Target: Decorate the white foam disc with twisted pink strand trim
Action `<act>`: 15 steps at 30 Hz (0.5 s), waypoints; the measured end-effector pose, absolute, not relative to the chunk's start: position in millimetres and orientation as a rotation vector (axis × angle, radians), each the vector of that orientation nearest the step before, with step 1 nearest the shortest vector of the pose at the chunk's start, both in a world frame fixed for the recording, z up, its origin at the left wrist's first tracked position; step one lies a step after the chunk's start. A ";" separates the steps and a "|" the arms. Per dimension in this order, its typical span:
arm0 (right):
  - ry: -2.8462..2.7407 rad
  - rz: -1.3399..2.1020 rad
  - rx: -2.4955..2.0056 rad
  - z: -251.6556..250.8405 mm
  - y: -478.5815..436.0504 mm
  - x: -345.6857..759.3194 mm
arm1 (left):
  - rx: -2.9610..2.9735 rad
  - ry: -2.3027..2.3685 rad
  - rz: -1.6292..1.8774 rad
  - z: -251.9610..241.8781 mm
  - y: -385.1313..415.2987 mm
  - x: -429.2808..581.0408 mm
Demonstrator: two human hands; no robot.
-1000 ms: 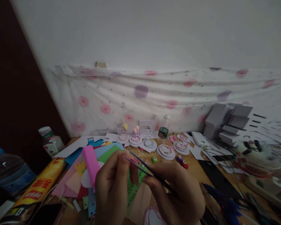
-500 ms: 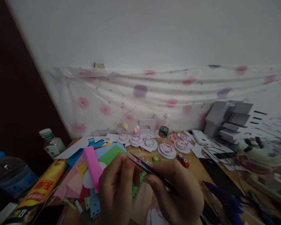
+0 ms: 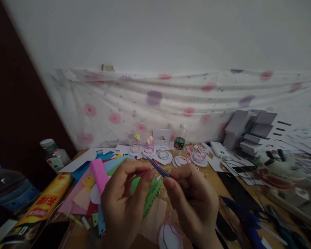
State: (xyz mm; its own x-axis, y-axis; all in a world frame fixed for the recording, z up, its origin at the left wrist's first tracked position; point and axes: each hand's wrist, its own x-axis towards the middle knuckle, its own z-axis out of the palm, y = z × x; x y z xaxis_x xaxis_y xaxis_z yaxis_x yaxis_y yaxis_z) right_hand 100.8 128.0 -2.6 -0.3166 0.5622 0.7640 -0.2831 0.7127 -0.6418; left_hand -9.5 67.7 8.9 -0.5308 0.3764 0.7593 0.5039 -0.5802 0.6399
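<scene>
Dark bluish tweezers (image 3: 157,167) are pinched between the thumb and fingers of my right hand (image 3: 195,199), tips pointing up and left. My left hand (image 3: 125,197) is closed in a pinch just left of the tweezers. Something thin and pink shows at its fingertips, too small to name. The tweezer tips are near those fingertips; I cannot tell whether they touch. Behind and below the hands lies green dotted paper (image 3: 152,195). A white disc (image 3: 169,237) with pink cord around it lies near the front edge.
Several small white discs with beaded rings (image 3: 163,155) stand along the back, by a small bottle (image 3: 179,138). Coloured paper, a pink block (image 3: 99,174) and a yellow snack packet (image 3: 48,199) lie left. A blue glue gun (image 3: 245,218), pliers (image 3: 285,224) and a black phone-like slab (image 3: 238,190) lie right.
My hands have moved slightly apart, and the left fingers have opened out a little around their pinch. The tweezers have shifted slightly up and right. The view has tilted slightly.
</scene>
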 end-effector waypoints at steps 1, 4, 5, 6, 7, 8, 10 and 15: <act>-1.694 0.868 -0.219 -2.4 127.8 100.3 | -1.487 -1.385 -2.268 9.3 67.6 -10.0; -1.697 0.857 -0.217 -2.3 127.0 99.7 | -1.523 -1.406 -2.239 8.9 66.6 -11.3; -1.702 0.842 -0.215 -2.4 126.9 100.0 | -1.531 -1.418 -2.235 8.9 66.2 -11.7; -1.711 0.826 -0.209 -2.8 126.9 100.5 | -1.541 -1.428 -2.232 9.2 65.6 -12.0; -1.719 0.810 -0.202 -3.2 127.0 101.0 | -1.548 -1.444 -2.233 9.8 65.0 -12.3; -1.727 0.798 -0.195 -3.7 127.3 101.6 | -1.550 -1.453 -2.240 10.6 64.4 -12.5; -1.736 0.776 -0.185 -4.9 127.9 102.6 | -1.556 -1.482 -2.266 12.6 63.2 -13.1; -1.728 0.725 -0.199 -6.7 127.8 103.1 | -1.586 -1.581 -2.355 14.9 61.4 -14.6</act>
